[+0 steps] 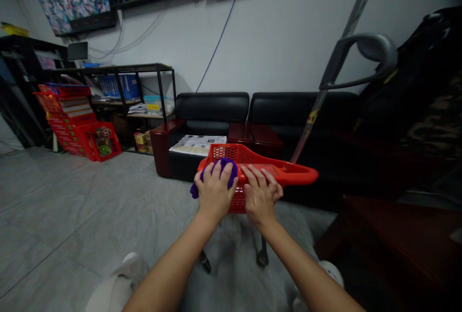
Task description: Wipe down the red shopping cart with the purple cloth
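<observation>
A red plastic shopping cart with a perforated basket stands in front of me, two of its wheels showing near the floor. My left hand has its fingers bent over a bunched purple cloth, pressing it on the left part of the cart's handle. Further right, my right hand grips the red handle, its fingers laid over the top and the thumb on the near side. Part of the basket and frame is hidden behind my hands.
Behind the cart is a black sofa with dark red wooden armrests and a newspaper on its seat. A metal pole with a grey arm support leans at right. A low dark red table stands right; stacked red baskets stand left.
</observation>
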Motion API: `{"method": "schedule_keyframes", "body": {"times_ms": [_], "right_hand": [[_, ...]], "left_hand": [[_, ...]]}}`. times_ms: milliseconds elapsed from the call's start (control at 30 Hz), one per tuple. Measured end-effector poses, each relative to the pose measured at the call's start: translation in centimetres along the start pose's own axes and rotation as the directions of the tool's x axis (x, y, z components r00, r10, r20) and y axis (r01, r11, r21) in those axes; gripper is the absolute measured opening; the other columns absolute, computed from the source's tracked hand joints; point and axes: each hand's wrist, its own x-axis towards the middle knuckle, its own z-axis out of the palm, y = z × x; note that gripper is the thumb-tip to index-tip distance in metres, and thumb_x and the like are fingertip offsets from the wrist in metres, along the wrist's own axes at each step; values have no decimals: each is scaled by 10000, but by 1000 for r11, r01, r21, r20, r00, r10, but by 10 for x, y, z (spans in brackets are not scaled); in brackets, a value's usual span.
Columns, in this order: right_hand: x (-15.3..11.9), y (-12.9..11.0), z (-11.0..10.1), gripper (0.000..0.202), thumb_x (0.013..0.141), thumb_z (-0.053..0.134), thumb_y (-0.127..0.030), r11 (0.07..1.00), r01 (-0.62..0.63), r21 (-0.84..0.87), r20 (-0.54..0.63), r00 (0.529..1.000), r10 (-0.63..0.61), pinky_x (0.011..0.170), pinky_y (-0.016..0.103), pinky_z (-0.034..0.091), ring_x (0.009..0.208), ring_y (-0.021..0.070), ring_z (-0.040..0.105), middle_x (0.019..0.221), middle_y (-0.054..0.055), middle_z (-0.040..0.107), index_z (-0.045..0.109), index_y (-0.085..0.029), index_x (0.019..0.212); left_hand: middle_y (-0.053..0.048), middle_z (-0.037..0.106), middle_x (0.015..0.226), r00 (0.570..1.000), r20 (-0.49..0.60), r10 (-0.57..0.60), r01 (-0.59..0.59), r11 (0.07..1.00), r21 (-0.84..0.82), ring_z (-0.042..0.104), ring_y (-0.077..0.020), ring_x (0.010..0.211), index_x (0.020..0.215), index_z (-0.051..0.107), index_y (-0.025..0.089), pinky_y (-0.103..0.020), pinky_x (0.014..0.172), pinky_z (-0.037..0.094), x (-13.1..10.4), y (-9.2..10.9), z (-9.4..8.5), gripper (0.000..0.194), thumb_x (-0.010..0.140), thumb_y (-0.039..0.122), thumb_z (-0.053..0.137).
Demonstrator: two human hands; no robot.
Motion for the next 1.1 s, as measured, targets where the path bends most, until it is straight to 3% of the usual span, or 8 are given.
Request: {"method": "schedule_keyframes", "body": {"times_ms": [100,200,333,433,633,800,933,1100], "right_hand": [[2,-3,-1,481,990,259,-422,999,23,23,24,999,-23,977,430,240,1258,250,392,1382,30,560,492,-320,1398],[1,-13,3,499,988,252,-445,999,16,28,-8,1000,-16,968,434,230,1264,256,386,1387,39,557,487,-299,1403],[-1,-21,5,528,987,225,-454,999,19,33,-40,999,-18,975,439,227,1281,271,366,1393,52,550,450,-288,1435],[-2,-19,0,543,985,210,-463,999,41,27,6,999,-41,972,435,227,1278,267,375,1407,44,541,404,-303,1466],[-4,-23,-1,560,977,230,-477,998,66,23,47,997,-67,966,430,240,1287,267,372,1442,38,514,349,-304,1496],[-6,-27,1,570,977,224,-488,998,57,18,26,998,-58,984,442,235,1298,277,366,1440,45,516,338,-300,1503],[-6,-16,-9,583,984,205,-509,990,141,0,101,985,-140,1000,420,247,1319,252,371,1480,47,477,340,-281,1503],[-8,13,-20,547,981,243,-495,994,80,-71,-28,996,-82,1058,462,210,1338,266,366,1465,62,483,416,-300,1462]], "left_hand": [[-83,628,1290,997,5,-76,76,997,-2,493,-283,1213,1299,534,296,-534,1056,272,12,-14,-9,406,935,470,489],[-104,634,1271,990,-29,-139,140,990,16,486,-301,1212,1281,554,264,-541,1037,286,16,-13,-8,395,944,452,468],[-110,630,1281,997,-21,-72,72,997,15,479,-310,1236,1300,548,257,-554,1052,257,14,-8,-4,399,954,429,451],[-82,672,1207,1000,22,-21,21,1000,4,537,-283,1156,1275,562,278,-533,1068,251,19,-17,-8,381,937,435,488],[-105,677,1182,989,-48,-137,137,990,11,533,-300,1155,1232,596,251,-526,1050,281,24,-19,-9,348,935,390,479],[-75,683,1195,1000,-4,-12,12,1000,24,547,-270,1147,1245,586,278,-488,1055,289,21,-16,-8,356,938,428,483],[-66,712,1102,998,13,-61,60,996,63,590,-260,1062,1183,616,269,-466,1023,323,32,-38,-15,318,922,419,516],[-90,699,1135,991,-13,-133,133,990,43,581,-271,1088,1198,607,238,-449,964,381,36,-50,-16,325,934,386,492]]}}
